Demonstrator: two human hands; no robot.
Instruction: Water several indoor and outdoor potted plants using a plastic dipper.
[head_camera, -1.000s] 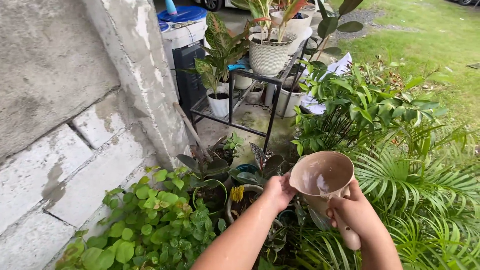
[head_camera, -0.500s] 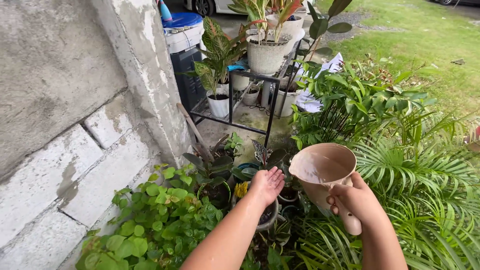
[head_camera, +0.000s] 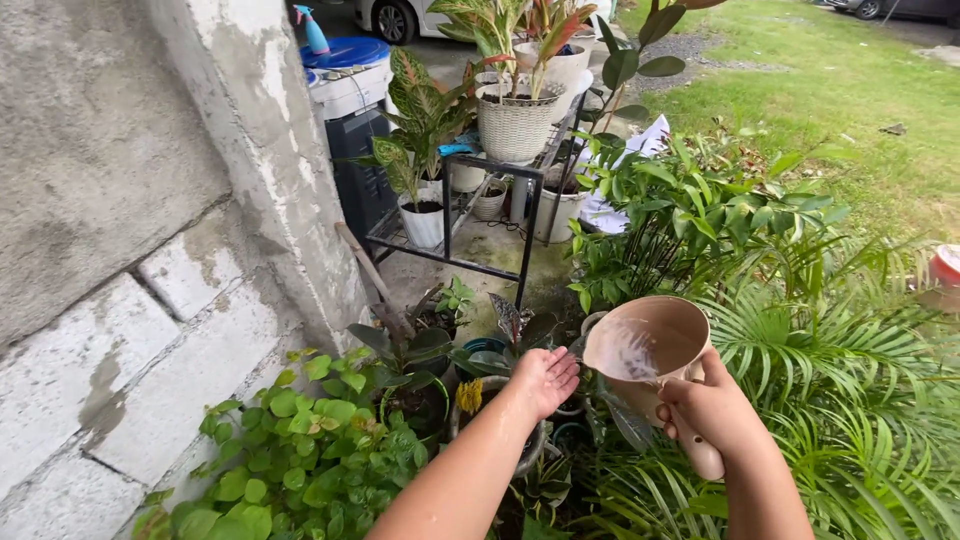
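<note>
My right hand (head_camera: 710, 410) grips the handle of a beige plastic water dipper (head_camera: 645, 350), tilted with its mouth toward me and a little water inside. My left hand (head_camera: 543, 378) is open, palm up with fingers spread, just left of the dipper's rim and not touching it. Below the left hand stands a small pot (head_camera: 480, 400) with a yellow-flowered plant among other low potted plants (head_camera: 415, 350).
A rough concrete wall (head_camera: 130, 230) runs along the left. A black metal rack (head_camera: 470, 200) with white pots and a woven basket pot (head_camera: 515, 120) stands ahead. Palm fronds (head_camera: 850, 380) and leafy shrubs (head_camera: 700, 210) crowd the right; round-leaved ground cover (head_camera: 290, 450) fills the lower left.
My left hand came off the dipper's rim and turned palm up beside it. The dipper has tilted a little; the view shifted slightly right.
</note>
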